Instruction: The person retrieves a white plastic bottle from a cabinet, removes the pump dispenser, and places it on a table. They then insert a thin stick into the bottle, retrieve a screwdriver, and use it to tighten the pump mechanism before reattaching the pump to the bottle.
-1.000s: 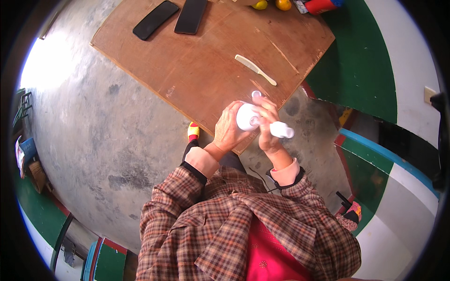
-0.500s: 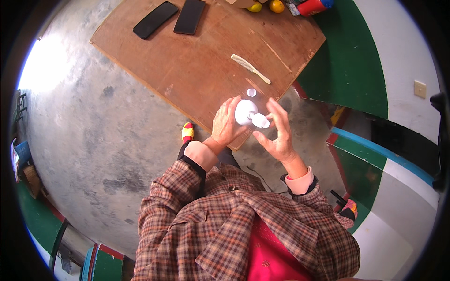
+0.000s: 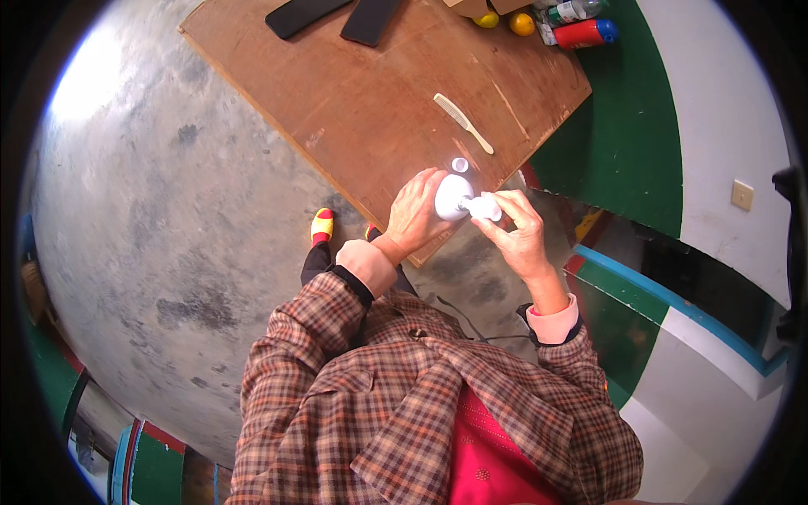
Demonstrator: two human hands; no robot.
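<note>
- Head view: your left hand is wrapped around a round white plastic bottle, fingers curled closed on its body.
- Your right hand meets the bottle at its narrow end; thumb and fingertips pinch closed on a small white cap-like piece there. Whether that piece is joined to the bottle or already free cannot be told.
- The bottle sits between both sets of fingers, held in the air above the near corner of a brown wooden board lying on the grey concrete floor.
- Just beyond your left fingertips, a small white ring-shaped cap rests on the board.
- Farther out from the fingers, a cream plastic comb lies on the board.
- Well apart from the fingers, at the board's far edge, lie two flat black rectangular objects, two yellow round items and a red cylindrical can with a blue cap.
- Below your left fingers, a foot in a yellow-and-red sock stands on the floor.
</note>
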